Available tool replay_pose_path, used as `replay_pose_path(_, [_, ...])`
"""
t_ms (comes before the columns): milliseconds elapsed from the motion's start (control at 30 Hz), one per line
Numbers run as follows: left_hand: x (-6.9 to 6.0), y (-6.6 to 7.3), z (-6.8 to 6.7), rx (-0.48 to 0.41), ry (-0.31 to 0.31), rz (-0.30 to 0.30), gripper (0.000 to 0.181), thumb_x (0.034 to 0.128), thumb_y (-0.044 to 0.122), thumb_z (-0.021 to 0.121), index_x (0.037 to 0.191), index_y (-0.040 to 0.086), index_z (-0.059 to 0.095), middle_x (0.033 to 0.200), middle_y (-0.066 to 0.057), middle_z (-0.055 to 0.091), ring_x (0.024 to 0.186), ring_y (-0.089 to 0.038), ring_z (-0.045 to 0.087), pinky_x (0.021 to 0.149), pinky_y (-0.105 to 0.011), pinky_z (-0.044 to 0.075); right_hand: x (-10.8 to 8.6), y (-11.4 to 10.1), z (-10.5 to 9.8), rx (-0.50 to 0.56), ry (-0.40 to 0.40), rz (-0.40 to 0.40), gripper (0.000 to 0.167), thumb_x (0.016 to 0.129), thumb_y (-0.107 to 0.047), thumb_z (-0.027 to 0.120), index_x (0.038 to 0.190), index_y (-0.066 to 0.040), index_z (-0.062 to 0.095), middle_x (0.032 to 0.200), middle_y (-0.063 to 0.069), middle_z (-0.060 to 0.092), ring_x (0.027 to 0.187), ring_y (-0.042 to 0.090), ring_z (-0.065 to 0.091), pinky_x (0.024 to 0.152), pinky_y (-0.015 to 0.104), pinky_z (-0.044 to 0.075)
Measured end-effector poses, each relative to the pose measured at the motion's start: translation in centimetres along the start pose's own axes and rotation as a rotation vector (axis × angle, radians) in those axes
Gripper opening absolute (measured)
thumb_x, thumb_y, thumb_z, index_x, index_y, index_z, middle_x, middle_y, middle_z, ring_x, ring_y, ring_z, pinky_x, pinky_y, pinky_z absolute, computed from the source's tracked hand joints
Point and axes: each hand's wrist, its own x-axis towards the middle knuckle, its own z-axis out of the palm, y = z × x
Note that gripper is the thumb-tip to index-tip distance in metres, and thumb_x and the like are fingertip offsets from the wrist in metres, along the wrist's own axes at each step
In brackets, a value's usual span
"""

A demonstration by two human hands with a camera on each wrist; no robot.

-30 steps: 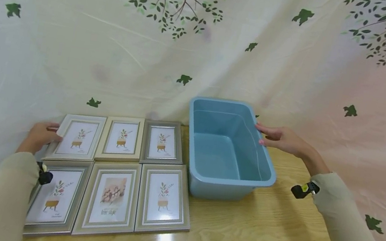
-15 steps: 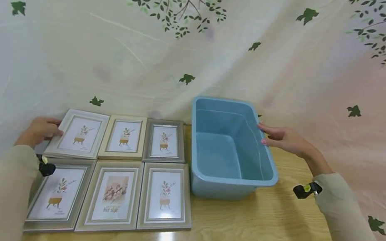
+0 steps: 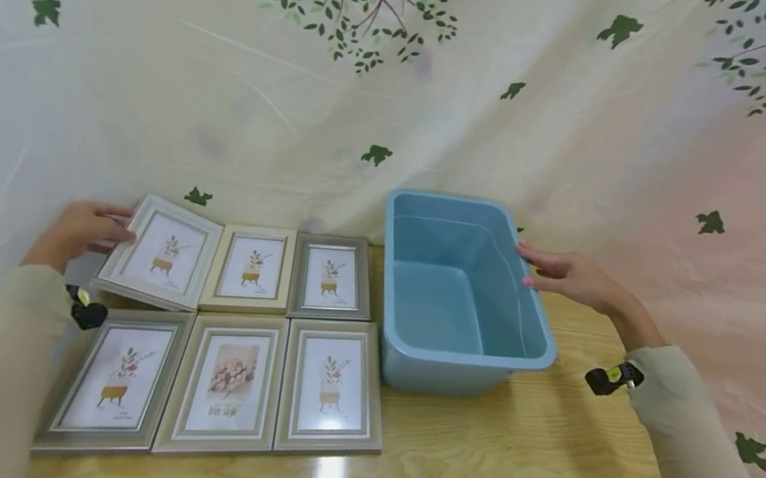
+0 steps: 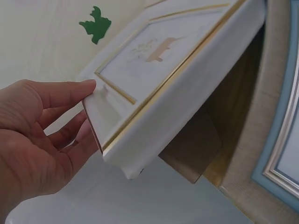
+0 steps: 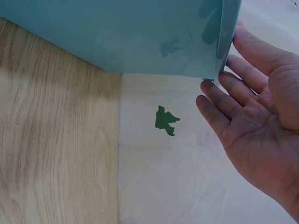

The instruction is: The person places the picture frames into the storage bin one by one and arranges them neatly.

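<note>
My left hand [image 3: 86, 232] pinches the left edge of a white picture frame [image 3: 130, 266], with the thumb on its front face and the fingers behind. In the left wrist view the white picture frame [image 4: 117, 109] is tilted, its near left corner raised, and a brown stand flap [image 4: 194, 144] shows beneath. At the right, my right hand [image 3: 575, 279] holds the right rim of a blue plastic tub [image 3: 454, 359]. Seen from the right wrist, the thumb of that hand [image 5: 261, 93] reaches over the tub's rim, and the fingers lie outside it.
A cream frame [image 3: 209, 278] and a grey frame [image 3: 361, 302] lie to the right in the back row. Several larger frames, one with a flower picture [image 3: 234, 370], form the front row. Behind the wooden table [image 3: 467, 470] hangs a leaf-patterned cloth [image 3: 297, 117].
The left hand has raised the white picture frame from the table, tilting it up and away at its left side. My right hand stays on the tub's rim.
</note>
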Motion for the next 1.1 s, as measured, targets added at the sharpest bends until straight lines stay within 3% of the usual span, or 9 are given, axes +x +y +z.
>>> replay_pose_path(300, [-0.4,2.1,0.0,0.017,0.033,-0.018,0.069,0.0914,0.006,0.067,0.149,-0.014,0.034,0.146,-0.039,0.037,0.082,-0.001,0.052,0.073,-0.026,0.055,-0.1,-0.2,-0.2,-0.008,0.000,0.002,0.064,0.097,-0.031,0.069,0.154,-0.023,0.042,0.161,0.002,0.031,0.144,0.039,0.034,0.108,0.064,0.035])
replay_pose_path(533, [-0.9,2.4,0.0,0.005,0.086,-0.029,0.070,0.0912,0.006,0.068,0.151,-0.007,0.036,0.148,-0.036,0.038,0.102,-0.020,0.055,0.070,-0.022,0.054,0.0,0.1,-0.1,0.003,0.004,-0.011,0.063,0.097,-0.029,0.069,0.154,-0.020,0.043,0.161,0.003,0.032,0.144,0.039,0.034,0.108,0.064,0.035])
replay_pose_path(767, [-1.9,2.6,0.2,0.003,0.139,0.062,0.067,0.0911,0.004,0.070,0.150,-0.006,0.039,0.142,-0.033,0.045,0.080,0.004,0.054,0.068,-0.023,0.054,0.1,0.2,-0.1,0.005,0.003,-0.024,0.064,0.097,-0.029,0.069,0.154,-0.018,0.042,0.161,0.004,0.031,0.145,0.038,0.033,0.109,0.064,0.035])
replay_pose_path(1000, [-3.0,2.8,0.5,0.022,0.235,0.126,0.065,0.0898,0.003,0.070,0.149,-0.003,0.044,0.138,-0.026,0.049,0.093,-0.008,0.052,0.065,-0.018,0.052,0.1,0.3,-0.1,0.011,0.001,-0.035,0.064,0.098,-0.028,0.069,0.155,-0.017,0.042,0.161,0.004,0.031,0.145,0.037,0.032,0.110,0.063,0.034])
replay_pose_path(1100, [-3.5,2.6,0.5,0.017,0.275,0.152,0.063,0.0911,0.005,0.071,0.148,-0.003,0.045,0.136,-0.025,0.050,0.089,-0.005,0.054,0.065,-0.017,0.052,0.1,0.4,0.0,0.018,-0.005,-0.041,0.064,0.098,-0.027,0.068,0.155,-0.016,0.041,0.161,0.005,0.030,0.146,0.037,0.031,0.110,0.062,0.035])
